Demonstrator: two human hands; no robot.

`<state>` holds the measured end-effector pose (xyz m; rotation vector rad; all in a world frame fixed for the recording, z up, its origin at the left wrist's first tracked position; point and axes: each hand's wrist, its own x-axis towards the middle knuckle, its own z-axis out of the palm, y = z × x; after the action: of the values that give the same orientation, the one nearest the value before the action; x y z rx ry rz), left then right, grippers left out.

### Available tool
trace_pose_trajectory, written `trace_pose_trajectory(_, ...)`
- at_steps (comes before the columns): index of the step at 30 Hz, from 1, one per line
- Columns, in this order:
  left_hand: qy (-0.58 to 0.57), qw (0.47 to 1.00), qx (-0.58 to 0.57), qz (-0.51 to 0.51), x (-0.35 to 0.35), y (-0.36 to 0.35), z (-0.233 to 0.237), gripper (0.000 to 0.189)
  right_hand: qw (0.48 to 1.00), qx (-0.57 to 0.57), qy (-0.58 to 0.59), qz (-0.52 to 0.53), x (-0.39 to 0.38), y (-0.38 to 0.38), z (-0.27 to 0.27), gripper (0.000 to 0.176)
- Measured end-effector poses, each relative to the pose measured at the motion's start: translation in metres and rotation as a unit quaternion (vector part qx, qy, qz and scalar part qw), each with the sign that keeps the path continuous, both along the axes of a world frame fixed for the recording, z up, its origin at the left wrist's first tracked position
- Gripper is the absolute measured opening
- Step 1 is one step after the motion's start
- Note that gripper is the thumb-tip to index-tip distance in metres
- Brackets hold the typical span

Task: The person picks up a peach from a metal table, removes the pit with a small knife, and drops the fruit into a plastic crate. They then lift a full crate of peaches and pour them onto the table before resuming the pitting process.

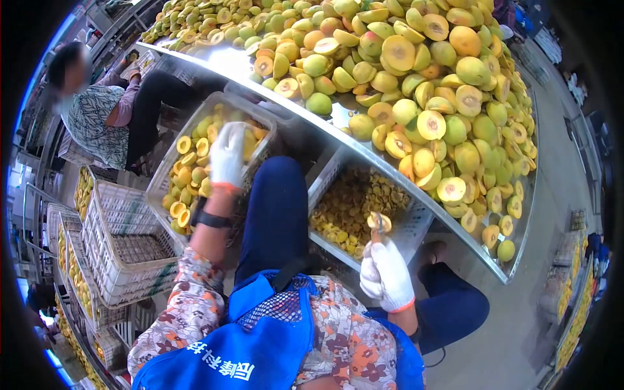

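Note:
My left hand [227, 156], in a white glove, is over a crate [156, 188] filled with pitted yellow fruit halves [188, 175]. Motion blurs its fingers, and a smeared yellow fruit half [249, 144] shows right beside them. My right hand [388, 273], also gloved, is closed around a small pitting knife [377, 235] whose metal tip points away from me. At that tip sits a pale cut piece of fruit [379, 222]. Below it, between my knees, a second crate [416, 224] holds many brown and yellow scraps [354, 208].
A metal table [305, 117] heaped with halved yellow-green fruit [416, 84] slopes across the front. White crates [123, 240] are stacked at my left, some with fruit. Another person [97, 117] sits at the upper left. More fruit-filled crates [562, 292] stand at the far right.

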<state>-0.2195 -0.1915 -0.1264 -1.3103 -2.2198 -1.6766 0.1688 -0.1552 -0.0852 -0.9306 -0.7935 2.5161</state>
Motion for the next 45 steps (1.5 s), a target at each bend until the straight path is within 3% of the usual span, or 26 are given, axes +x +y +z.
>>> trace_pose_trajectory(1, -0.011, 0.961, -0.254, 0.106, -0.029, -0.006, 0.009, 0.023, 0.999, -0.011, -0.048, -0.001, 0.006, 0.000, -0.004, 0.016)
trace_pose_trajectory(2, 0.237, 0.832, -0.454, 0.211, -0.040, -0.006, 0.014, 0.029, 0.995, -0.024, -0.095, -0.003, 0.008, -0.001, -0.008, 0.014)
trace_pose_trajectory(4, 0.366, 0.846, -0.327, 0.209, -0.053, 0.002, 0.023, 0.033, 0.994, -0.026, -0.109, -0.008, 0.010, -0.004, -0.018, 0.012)
trace_pose_trajectory(6, 0.351, 0.890, -0.248, 0.154, -0.042, 0.042, 0.035, 0.035, 0.992, -0.027, -0.120, -0.015, 0.006, -0.003, -0.021, 0.013)
trace_pose_trajectory(10, 0.317, 0.917, -0.236, 0.057, -0.020, 0.136, 0.025, 0.048, 0.988, 0.026, -0.153, -0.013, -0.005, -0.004, -0.015, 0.014)
trace_pose_trajectory(13, 0.224, 0.911, -0.345, 0.041, -0.015, 0.181, 0.022, 0.060, 0.976, 0.048, -0.211, -0.005, -0.007, -0.005, -0.009, 0.014)
trace_pose_trajectory(16, 0.225, 0.906, -0.349, 0.082, -0.012, 0.183, 0.024, 0.058, 0.970, 0.055, -0.237, -0.015, -0.004, -0.009, -0.020, 0.013)
trace_pose_trajectory(22, 0.223, 0.967, -0.080, 0.095, -0.009, 0.156, -0.002, 0.050, 0.971, 0.069, -0.225, -0.040, -0.003, -0.011, -0.022, 0.011)
trace_pose_trajectory(25, 0.181, 0.975, -0.011, 0.128, 0.007, 0.139, 0.000, 0.052, 0.971, 0.088, -0.220, -0.040, -0.005, -0.009, -0.020, 0.013)
trace_pose_trajectory(26, 0.055, 0.995, 0.045, 0.070, 0.017, 0.131, 0.004, 0.054, 0.968, 0.096, -0.227, -0.053, -0.006, -0.009, -0.015, 0.011)
trace_pose_trajectory(28, -0.216, 0.969, 0.106, -0.060, 0.053, 0.102, 0.026, 0.059, 0.965, 0.100, -0.233, -0.067, -0.011, -0.008, -0.013, 0.010)
trace_pose_trajectory(29, -0.323, 0.913, 0.187, -0.168, 0.067, 0.100, 0.008, 0.059, 0.967, 0.124, -0.207, -0.085, -0.012, -0.006, -0.014, 0.010)
trace_pose_trajectory(30, -0.455, 0.824, 0.210, -0.264, 0.088, 0.082, 0.018, 0.059, 0.967, 0.149, -0.182, -0.101, -0.013, -0.006, -0.015, 0.009)
trace_pose_trajectory(32, -0.598, 0.723, 0.151, -0.310, 0.125, 0.059, 0.014, 0.060, 0.963, 0.163, -0.174, -0.123, -0.021, -0.004, -0.008, 0.010)
trace_pose_trajectory(34, -0.682, 0.600, 0.137, -0.395, 0.153, 0.042, 0.014, 0.062, 0.965, 0.173, -0.165, -0.110, -0.025, -0.002, -0.004, 0.014)
trace_pose_trajectory(36, -0.679, 0.595, 0.054, -0.427, 0.169, 0.028, 0.023, 0.063, 0.961, 0.175, -0.177, -0.119, -0.029, -0.002, -0.007, 0.022)
trace_pose_trajectory(37, -0.683, 0.578, 0.017, -0.446, 0.172, 0.025, 0.015, 0.061, 0.868, 0.417, -0.256, -0.084, -0.024, -0.002, -0.026, 0.025)
trace_pose_trajectory(38, -0.732, 0.515, 0.028, -0.446, 0.177, 0.025, 0.010, 0.058, 0.713, 0.622, -0.322, -0.031, -0.019, -0.001, -0.041, 0.028)
trace_pose_trajectory(40, -0.714, 0.550, 0.010, -0.433, 0.178, 0.025, -0.003, 0.050, 0.814, 0.487, -0.312, -0.051, -0.031, 0.004, -0.003, 0.035)
trace_pose_trajectory(41, -0.728, 0.550, -0.003, -0.410, 0.179, 0.024, 0.003, 0.046, 0.699, 0.649, -0.297, -0.043, -0.029, 0.009, 0.002, 0.037)
trace_pose_trajectory(45, -0.760, 0.550, -0.023, -0.346, 0.183, 0.020, 0.018, 0.043, 0.709, 0.638, -0.299, -0.035, -0.023, 0.004, 0.002, 0.036)
